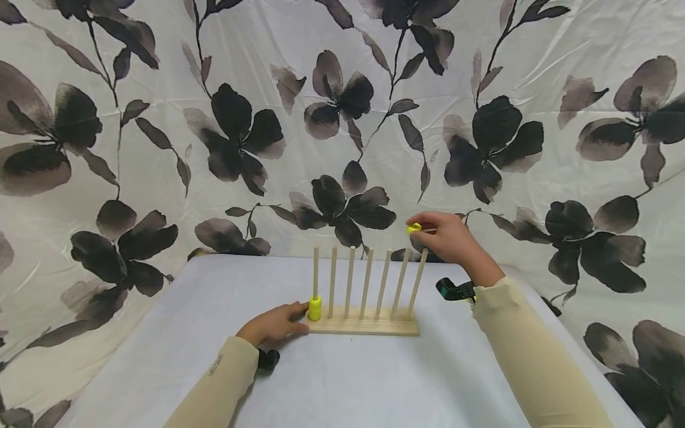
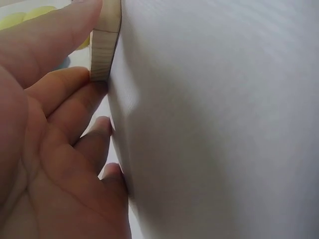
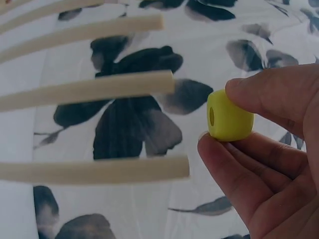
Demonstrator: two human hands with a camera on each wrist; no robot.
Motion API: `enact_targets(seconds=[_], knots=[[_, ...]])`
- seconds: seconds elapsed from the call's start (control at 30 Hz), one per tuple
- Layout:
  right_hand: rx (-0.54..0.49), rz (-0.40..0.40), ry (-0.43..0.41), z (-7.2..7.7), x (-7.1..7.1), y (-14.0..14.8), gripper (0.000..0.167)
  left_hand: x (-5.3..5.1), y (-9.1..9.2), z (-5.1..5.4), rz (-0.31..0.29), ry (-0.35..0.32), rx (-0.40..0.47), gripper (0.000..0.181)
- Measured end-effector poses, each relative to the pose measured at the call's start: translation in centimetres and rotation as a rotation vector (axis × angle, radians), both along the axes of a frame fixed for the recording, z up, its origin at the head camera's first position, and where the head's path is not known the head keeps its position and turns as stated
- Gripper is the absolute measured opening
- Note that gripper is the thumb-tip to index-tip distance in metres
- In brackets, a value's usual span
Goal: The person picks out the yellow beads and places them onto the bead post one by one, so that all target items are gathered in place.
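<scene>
Right sleeve [image 1: 535, 351] lay nearest | right hand [image 1: 448, 239] pinched yellow bead [image 3: 233, 118], clear of pegs [image 1: 366, 285] | left hand [image 1: 274, 324] gripped end of wooden base [image 1: 364, 326]

The left hand [image 2: 57, 144] grips the end of a wooden board [image 2: 102, 52] on a white counter [image 2: 209, 119]. Blurred yellow shapes [image 2: 16, 19] show at upper left.
</scene>
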State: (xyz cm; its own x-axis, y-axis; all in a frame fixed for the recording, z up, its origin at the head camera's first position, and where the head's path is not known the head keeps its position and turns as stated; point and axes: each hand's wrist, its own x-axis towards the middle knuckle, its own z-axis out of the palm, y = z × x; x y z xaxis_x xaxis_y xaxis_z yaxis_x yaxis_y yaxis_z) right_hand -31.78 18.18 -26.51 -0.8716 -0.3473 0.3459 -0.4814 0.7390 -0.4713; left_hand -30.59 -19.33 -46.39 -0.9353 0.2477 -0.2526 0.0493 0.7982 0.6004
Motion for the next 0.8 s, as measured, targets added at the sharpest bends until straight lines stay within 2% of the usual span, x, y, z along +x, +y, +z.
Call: enact_targets(seconds=[0.17,0.5,0.8], knots=[[0.011,0.039,-0.019,0.1,0.3,-1.6,0.027,-0.1,-0.1,0.1,-0.006,0.011,0.016,0.072],[-0.005,0.144,-0.023,-0.1,0.4,-4.4,0.028,0.5,-0.2,-0.4,0.026,-0.004,0.024,0.072],[-0.034,0.166,-0.033,0.0,0.5,-5.9,0.027,0.2,-0.1,-0.3,0.021,-0.005,0.015,0.072]])
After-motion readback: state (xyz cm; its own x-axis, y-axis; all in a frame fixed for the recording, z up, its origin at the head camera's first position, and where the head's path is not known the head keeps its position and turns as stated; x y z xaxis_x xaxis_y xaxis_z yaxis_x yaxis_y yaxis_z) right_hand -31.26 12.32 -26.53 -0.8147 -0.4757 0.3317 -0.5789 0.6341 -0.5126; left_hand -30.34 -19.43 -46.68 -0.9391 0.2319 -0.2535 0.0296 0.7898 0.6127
